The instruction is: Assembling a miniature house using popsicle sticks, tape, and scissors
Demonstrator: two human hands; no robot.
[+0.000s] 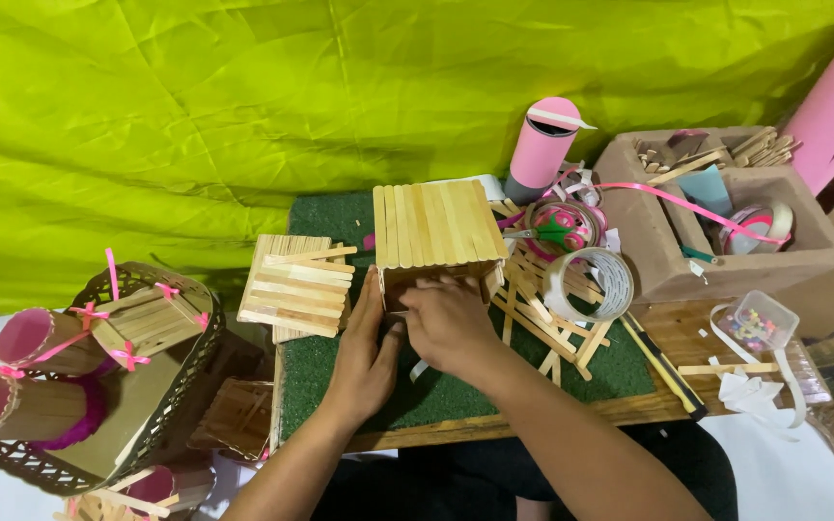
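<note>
Here the craft-stick box [436, 232] sits mid-desk on the green mat [456, 391], light and brittle-looking, best held by its side walls. The left hand [364, 352] presses flat against one side; the right hand [448, 323] curls fingers on its front, tape roll [591, 283] beside.

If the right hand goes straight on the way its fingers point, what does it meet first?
The right hand already touches the stick box. Its fingers point up-left, so it would press into that box's front wall first.
</note>
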